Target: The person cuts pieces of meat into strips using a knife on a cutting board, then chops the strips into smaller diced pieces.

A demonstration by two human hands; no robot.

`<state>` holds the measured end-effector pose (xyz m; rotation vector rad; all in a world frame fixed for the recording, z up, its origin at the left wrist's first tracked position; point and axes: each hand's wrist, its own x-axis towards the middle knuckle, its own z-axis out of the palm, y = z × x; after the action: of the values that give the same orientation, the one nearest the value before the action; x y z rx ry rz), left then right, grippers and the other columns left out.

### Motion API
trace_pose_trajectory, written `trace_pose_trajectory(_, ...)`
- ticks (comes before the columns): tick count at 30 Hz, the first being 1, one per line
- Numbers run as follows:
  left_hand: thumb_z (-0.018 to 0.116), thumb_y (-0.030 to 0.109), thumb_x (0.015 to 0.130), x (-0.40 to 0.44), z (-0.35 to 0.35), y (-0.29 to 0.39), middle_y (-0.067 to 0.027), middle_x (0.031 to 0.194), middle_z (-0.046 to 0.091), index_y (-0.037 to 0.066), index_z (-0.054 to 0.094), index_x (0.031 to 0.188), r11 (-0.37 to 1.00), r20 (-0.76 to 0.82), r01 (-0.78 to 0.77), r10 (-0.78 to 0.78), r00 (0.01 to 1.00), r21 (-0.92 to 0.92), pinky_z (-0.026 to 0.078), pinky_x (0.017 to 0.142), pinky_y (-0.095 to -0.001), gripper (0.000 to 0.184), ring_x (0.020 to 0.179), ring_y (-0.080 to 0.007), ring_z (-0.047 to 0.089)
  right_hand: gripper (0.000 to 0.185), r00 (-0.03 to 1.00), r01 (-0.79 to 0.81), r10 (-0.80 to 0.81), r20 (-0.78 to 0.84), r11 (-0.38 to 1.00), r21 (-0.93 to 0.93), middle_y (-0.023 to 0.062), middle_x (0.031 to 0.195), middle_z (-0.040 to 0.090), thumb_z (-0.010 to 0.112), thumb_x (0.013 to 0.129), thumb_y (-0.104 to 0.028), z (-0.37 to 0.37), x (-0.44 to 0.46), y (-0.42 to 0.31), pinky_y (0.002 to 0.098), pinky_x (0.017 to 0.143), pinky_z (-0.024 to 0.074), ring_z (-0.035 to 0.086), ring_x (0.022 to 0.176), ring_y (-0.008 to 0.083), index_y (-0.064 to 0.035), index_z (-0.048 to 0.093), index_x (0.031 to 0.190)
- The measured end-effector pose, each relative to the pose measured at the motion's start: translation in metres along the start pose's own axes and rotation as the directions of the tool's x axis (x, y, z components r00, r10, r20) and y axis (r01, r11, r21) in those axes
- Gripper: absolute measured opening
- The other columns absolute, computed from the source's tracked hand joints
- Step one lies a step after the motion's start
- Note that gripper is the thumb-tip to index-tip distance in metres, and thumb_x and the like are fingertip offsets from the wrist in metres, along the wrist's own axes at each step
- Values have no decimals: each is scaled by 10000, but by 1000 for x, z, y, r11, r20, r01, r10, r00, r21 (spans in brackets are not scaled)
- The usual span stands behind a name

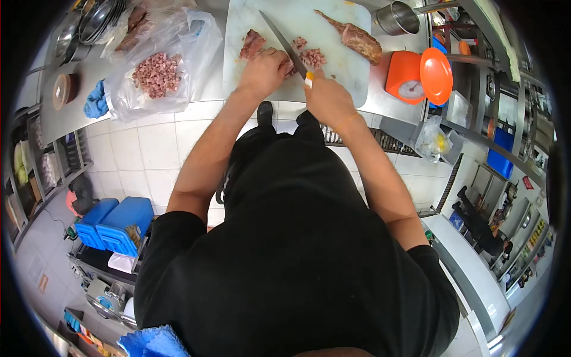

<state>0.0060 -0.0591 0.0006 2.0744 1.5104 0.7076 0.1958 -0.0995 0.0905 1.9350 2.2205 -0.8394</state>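
Observation:
My right hand (328,100) is closed round the handle of a long kitchen knife (282,40), its blade slanting up and left over the white cutting board (262,15). Curled fingers of my left hand (263,72) press on a piece of meat beside the blade; most of that piece is hidden under them. Just above this hand lies a reddish chunk of meat (252,44). To the right of the blade sits a small heap of diced meat (313,58). Farther up the board rests a larger piece of meat (360,45) with a thin, bone-like end.
Left of the board, diced meat (157,74) sits on a plastic bag (199,65), near a blue cloth (96,100) and a lidded tub (64,90). An orange scale (402,77) and a metal pot (397,19) stand at right. Another person (480,229) is in the right background.

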Motion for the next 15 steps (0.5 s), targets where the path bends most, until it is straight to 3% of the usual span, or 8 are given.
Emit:
trace_pose_trajectory(7,692,93,896,-1,6,-12,-134,994,730,36,738,1011,997,-3,-77,77,997,31,554,891,-477,136,995,-359,698,375,996,-17,19,-90,1000,25,278,884,743,631,1028,-284,50,22,4,564,789,585,746,867,472,50,542,1173)
trace_pose_trajectory(9,689,95,894,-1,8,-11,-136,994,730,37,740,1021,995,18,-89,88,996,47,556,886,-479,148,1002,-360,698,393,998,-14,17,-65,999,47,300,904,737,614,1040,-300,46,26,7,573,799,580,738,881,486,57,534,1184)
trace_pose_trajectory(12,690,98,897,-4,7,-11,-135,1009,731,44,744,1039,995,-2,-99,100,995,31,556,889,-479,161,1007,-370,698,366,998,20,-20,-63,1000,0,260,884,750,631,1022,-271,30,23,8,546,775,592,753,860,451,53,555,1173)
trace_pose_trajectory(15,687,104,904,-7,3,-4,-131,1034,731,52,748,1056,1000,-7,-6,6,1000,24,553,907,-481,171,1018,-379,696,356,999,24,-24,-22,1000,-12,269,894,749,620,1027,-266,6,4,-2,549,773,593,752,857,454,56,561,1167)
